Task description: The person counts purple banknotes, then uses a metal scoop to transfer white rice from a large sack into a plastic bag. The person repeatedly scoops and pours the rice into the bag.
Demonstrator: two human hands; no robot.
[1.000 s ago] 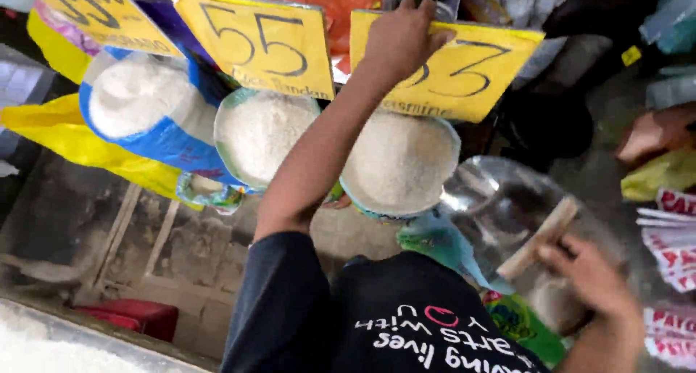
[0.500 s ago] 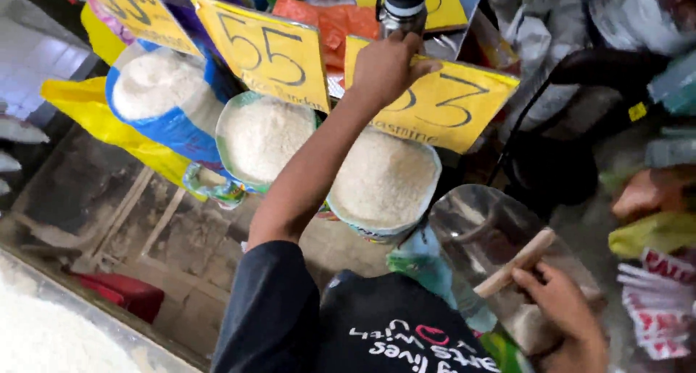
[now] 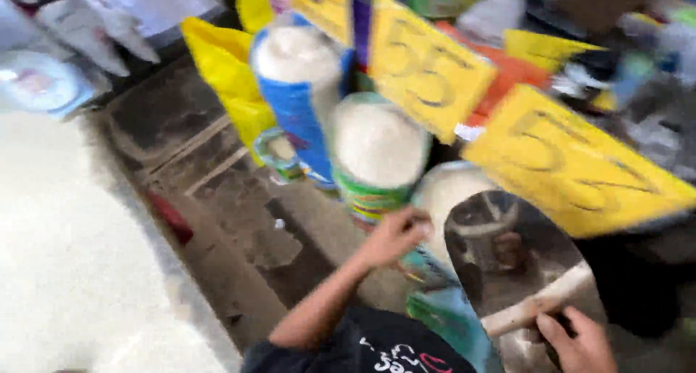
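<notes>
My right hand (image 3: 576, 342) grips the pale wooden handle (image 3: 540, 308) of a shiny metal scoop (image 3: 507, 257), low at the right. My left hand (image 3: 395, 235) hangs loosely closed in mid-air with nothing visible in it, just left of the scoop and below a green sack of white rice (image 3: 377, 152). Behind the scoop's rim lies another open rice sack (image 3: 442, 192). The picture is blurred by motion.
A blue sack of rice (image 3: 297, 68) and a yellow bag (image 3: 225, 76) stand further back. Yellow price cards (image 3: 580, 166) stick up over the sacks. A big heap of white rice (image 3: 65, 264) fills the left side. Dark wooden boards (image 3: 217, 170) run between.
My left hand has come down from the yellow price card to beside the scoop. The view has swung left and down, and the scoop has risen closer to the sacks.
</notes>
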